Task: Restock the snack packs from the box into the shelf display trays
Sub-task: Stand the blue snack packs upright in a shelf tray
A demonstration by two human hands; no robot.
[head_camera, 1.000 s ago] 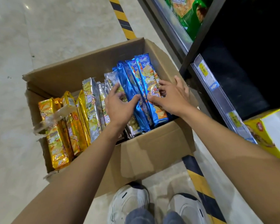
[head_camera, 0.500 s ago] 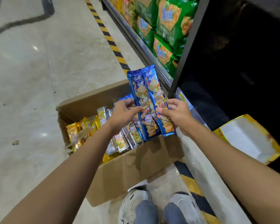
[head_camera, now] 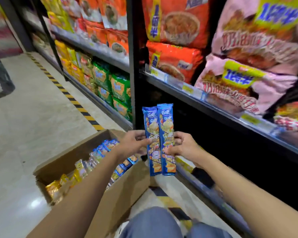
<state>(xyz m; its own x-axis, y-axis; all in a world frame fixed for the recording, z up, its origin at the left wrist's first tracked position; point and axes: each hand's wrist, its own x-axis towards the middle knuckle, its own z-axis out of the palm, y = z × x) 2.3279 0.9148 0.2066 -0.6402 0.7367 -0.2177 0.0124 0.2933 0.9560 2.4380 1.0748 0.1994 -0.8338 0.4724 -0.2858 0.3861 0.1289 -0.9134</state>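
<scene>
Two long blue snack packs (head_camera: 159,127) stand upright side by side in the air in front of the dark lower shelf bay. My left hand (head_camera: 132,143) grips their left edge and my right hand (head_camera: 182,146) grips their right edge, fingers curled round the wrappers. Below and to the left sits the open cardboard box (head_camera: 120,191) on the floor, with more blue, silver and yellow packs (head_camera: 72,176) standing in it. No display tray shows clearly.
Shelves (head_camera: 213,109) of orange and pink noodle bags rise on the right, green and yellow bags further left. A black-and-yellow floor stripe (head_camera: 67,95) runs along the shelf base. My knees (head_camera: 153,224) are at the bottom edge.
Both hands have lifted the two blue packs out of the box and raised them toward the shelf. The view has tilted up from the box to the shelves.
</scene>
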